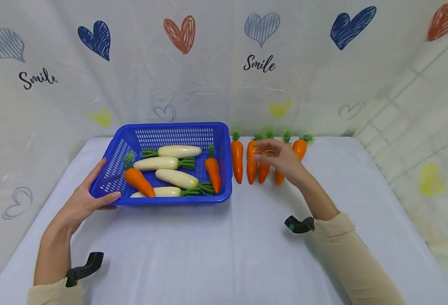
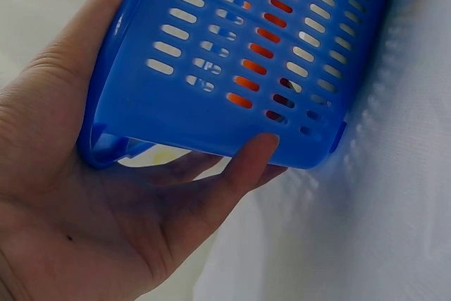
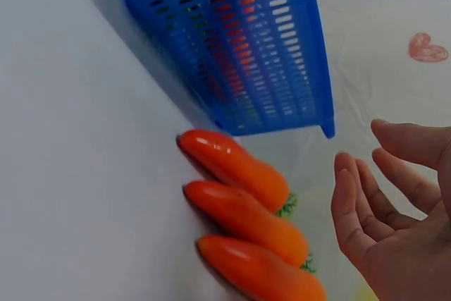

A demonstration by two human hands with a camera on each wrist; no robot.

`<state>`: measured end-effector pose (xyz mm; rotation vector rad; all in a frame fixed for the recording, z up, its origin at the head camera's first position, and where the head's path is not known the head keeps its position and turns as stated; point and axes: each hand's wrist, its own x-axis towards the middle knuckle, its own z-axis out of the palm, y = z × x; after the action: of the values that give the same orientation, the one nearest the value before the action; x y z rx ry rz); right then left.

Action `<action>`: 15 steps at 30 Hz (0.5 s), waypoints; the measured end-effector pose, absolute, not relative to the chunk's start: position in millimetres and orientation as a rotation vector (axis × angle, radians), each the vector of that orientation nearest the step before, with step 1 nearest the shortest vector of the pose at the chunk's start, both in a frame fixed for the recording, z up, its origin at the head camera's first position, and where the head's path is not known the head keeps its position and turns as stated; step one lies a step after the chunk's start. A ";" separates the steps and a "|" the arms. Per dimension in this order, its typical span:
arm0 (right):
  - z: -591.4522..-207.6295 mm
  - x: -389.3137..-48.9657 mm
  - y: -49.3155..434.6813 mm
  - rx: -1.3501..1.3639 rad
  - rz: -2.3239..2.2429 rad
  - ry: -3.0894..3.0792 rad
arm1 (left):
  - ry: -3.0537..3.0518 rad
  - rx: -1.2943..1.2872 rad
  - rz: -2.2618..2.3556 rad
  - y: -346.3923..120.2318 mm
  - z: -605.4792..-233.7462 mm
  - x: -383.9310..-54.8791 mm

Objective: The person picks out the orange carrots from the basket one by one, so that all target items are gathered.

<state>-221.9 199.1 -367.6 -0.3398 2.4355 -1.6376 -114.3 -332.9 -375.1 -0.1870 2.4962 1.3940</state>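
Observation:
A blue plastic basket [image 1: 172,201] holds several white radishes [image 1: 180,151] and two carrots, one at its left [image 1: 139,181] and one at its right [image 1: 213,173]. My left hand [image 1: 84,197] grips the basket's near left corner, thumb along the front wall and fingers along the left side. In the left wrist view its fingertips touch the slotted wall [image 2: 190,114]. My right hand [image 1: 281,159] hovers above a row of loose carrots [image 1: 237,159], fingers bent and apart, with nothing held. The right wrist view shows that hand [image 3: 402,209] away from the carrots [image 3: 246,220].
A white cloth covers the table [image 1: 208,250]. The carrots lie side by side right of the basket, green tops toward the back. A pale curtain [image 1: 216,84] printed with hearts hangs behind the table. Each wrist carries a black camera mount [image 1: 299,224].

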 end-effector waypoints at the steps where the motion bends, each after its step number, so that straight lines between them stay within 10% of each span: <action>1: -366.9 -220.8 196.7 -0.344 -1.641 2.423 | 2.497 -0.190 1.393 -332.8 -375.0 -114.0; 15: -356.3 -215.9 159.4 -0.503 -1.699 2.366 | 2.495 -0.196 1.387 -335.2 -376.4 -111.9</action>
<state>-215.9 159.4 -356.3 -0.5034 2.3658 -1.6986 -111.9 -335.2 -376.4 -0.1956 2.4945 1.3867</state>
